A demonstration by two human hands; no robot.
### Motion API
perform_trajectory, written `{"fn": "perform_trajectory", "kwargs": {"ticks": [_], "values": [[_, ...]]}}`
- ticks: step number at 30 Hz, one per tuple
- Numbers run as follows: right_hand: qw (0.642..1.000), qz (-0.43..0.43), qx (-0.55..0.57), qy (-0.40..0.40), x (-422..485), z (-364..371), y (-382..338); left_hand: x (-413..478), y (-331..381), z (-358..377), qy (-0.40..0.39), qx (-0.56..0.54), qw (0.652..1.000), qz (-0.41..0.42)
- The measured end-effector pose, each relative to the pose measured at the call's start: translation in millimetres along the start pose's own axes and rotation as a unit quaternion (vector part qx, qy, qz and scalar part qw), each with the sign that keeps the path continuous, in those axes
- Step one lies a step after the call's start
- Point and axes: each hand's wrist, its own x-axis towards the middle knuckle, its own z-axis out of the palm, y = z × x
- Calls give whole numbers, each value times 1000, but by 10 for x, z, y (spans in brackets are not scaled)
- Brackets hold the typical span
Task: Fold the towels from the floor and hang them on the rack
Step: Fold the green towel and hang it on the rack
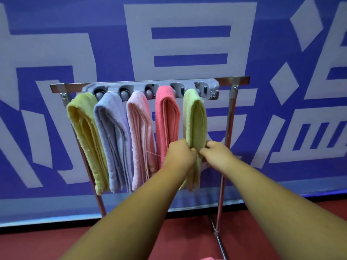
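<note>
Head view shows me the rack straight ahead with five folded towels hanging off its grey holder bar. From the left end they run yellow towel, lavender towel, pale pink towel, coral towel, and the green towel at the right end, just inside the right post.

The green towel is the one in hand. Its long axis runs straight down from the holder, and both of my hands meet it a little below its middle. My left hand is on its left side, between it and the coral towel, with the fingers curled in and pinching the folded layers. My right hand mirrors it from the right, thumb and fingers closed on the same band of cloth. Neither hand is nearer; they sit level, with the towel squeezed between them.

I judge this to be a final tidy of the hang. Any pull should follow the towel's axis downward, since a sideways tug could drag it against the coral towel or off its clip.

A pink scrap shows at the bottom edge, on the red floor; I cannot tell what it is.
</note>
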Motion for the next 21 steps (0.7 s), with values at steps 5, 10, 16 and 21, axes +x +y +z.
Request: {"fn": "perform_trajectory", "kwargs": {"ticks": [5, 10, 16, 21], "values": [[998, -18, -14, 56, -21, 46, 191, -110, -288, 301, -32, 6, 999, 0], [997, -18, 22, 75, -74, 86, 294, -131, -422, 480, -24, -9, 1000, -4], [998, -6, 50, 36, -90, 114, 439, -79, -450, 565, -31, -16, 999, -2], [995, 30, 96, 15, -98, 237, 749, -168, -695, 727, -64, 27, 997, 18]]}}
